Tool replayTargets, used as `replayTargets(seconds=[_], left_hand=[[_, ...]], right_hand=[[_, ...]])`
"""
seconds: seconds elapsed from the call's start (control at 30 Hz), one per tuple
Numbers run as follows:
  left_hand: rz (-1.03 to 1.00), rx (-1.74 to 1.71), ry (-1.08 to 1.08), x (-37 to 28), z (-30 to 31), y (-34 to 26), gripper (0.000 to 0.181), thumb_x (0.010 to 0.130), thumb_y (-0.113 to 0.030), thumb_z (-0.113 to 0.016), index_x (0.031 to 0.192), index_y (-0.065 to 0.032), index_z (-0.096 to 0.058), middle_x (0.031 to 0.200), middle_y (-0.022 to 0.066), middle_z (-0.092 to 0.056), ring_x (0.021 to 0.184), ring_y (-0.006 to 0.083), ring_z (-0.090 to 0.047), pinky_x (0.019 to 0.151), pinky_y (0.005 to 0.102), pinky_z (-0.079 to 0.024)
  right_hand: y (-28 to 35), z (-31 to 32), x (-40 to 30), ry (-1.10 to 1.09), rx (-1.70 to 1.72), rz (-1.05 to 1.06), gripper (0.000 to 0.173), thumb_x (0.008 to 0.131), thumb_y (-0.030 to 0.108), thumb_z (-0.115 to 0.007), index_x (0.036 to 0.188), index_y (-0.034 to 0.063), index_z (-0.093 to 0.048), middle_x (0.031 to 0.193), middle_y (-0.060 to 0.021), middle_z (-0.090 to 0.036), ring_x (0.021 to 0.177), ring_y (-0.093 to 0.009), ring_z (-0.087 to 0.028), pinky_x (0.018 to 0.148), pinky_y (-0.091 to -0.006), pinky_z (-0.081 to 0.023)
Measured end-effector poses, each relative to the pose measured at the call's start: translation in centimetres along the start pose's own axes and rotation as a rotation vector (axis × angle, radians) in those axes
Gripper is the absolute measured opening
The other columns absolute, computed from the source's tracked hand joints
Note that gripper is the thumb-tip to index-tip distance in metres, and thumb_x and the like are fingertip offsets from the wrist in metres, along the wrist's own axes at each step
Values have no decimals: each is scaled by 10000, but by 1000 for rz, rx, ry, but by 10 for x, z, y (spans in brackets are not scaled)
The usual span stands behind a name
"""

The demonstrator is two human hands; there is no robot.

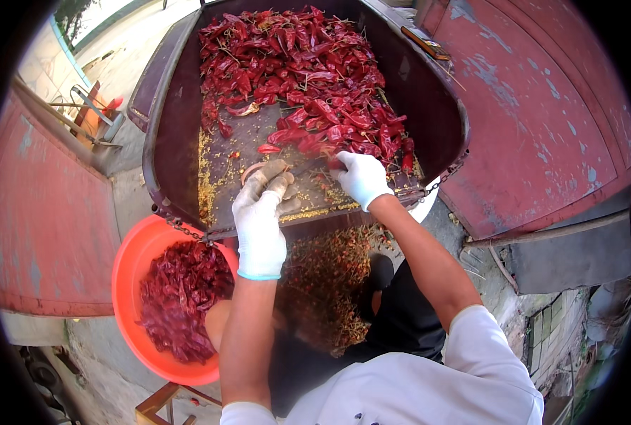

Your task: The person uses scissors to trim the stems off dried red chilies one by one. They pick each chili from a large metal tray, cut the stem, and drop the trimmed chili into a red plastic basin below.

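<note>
My left hand [261,223], in a white glove with soiled fingertips, is closed around a tool with a pinkish looped handle [247,172], perhaps scissors; fingers hide most of it. My right hand [363,176], also gloved in white, pinches a dried red chili pepper [337,163], blurred. Both hands are over the front of a dark metal cart bed [175,143]. A heap of dried red chilies [289,64] with stalks fills its far part and runs down the right side toward my right hand. Yellow seeds [205,183] are scattered over the bed floor.
An orange plastic basin [127,297] of chilies stands below left. Chains [188,229] hang at the cart's front corners. Stalks and scraps [326,287] cover the ground below. A phone-like object [424,42] rests on the right rim. Red metal doors [528,122] flank the cart.
</note>
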State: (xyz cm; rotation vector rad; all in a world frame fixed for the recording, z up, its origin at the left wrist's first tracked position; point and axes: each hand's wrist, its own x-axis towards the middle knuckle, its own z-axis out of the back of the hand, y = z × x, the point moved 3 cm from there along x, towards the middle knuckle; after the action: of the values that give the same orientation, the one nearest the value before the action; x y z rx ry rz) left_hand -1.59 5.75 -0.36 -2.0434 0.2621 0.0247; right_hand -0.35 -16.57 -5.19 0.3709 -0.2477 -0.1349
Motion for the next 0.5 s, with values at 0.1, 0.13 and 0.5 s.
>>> replayTargets(seconds=[0.1, 0.13, 0.5], left_hand=[[-49, 133, -25, -3, -6, -1, 272, 974, -43, -617, 1237, 10, -661, 1081, 64, -687, 889, 131, -648, 778, 317, -600], [-70, 191, -33, -4, -9, -1, 276, 974, -47, -620, 1240, 13, -662, 1084, 57, -686, 890, 121, -645, 763, 296, -594], [-227, 751, 48, 6, -14, 43, 445, 931, -178, -727, 1277, 81, -623, 1148, 204, -710, 1030, 249, -686, 919, 337, -520]], right_hand=[[8, 17, -7, -82, 205, -9, 216, 884, 252, -709, 1017, 84, -679, 853, -217, -708, 841, -413, -689, 757, -501, -536], [13, 17, -11, -90, 271, 1, 208, 887, 248, -706, 1012, 84, -677, 850, -220, -707, 833, -413, -691, 747, -500, -538], [78, 28, -56, -108, -41, 157, 617, 871, 110, -598, 1459, 16, -437, 857, -141, -708, 668, -291, -707, 584, -413, -536]])
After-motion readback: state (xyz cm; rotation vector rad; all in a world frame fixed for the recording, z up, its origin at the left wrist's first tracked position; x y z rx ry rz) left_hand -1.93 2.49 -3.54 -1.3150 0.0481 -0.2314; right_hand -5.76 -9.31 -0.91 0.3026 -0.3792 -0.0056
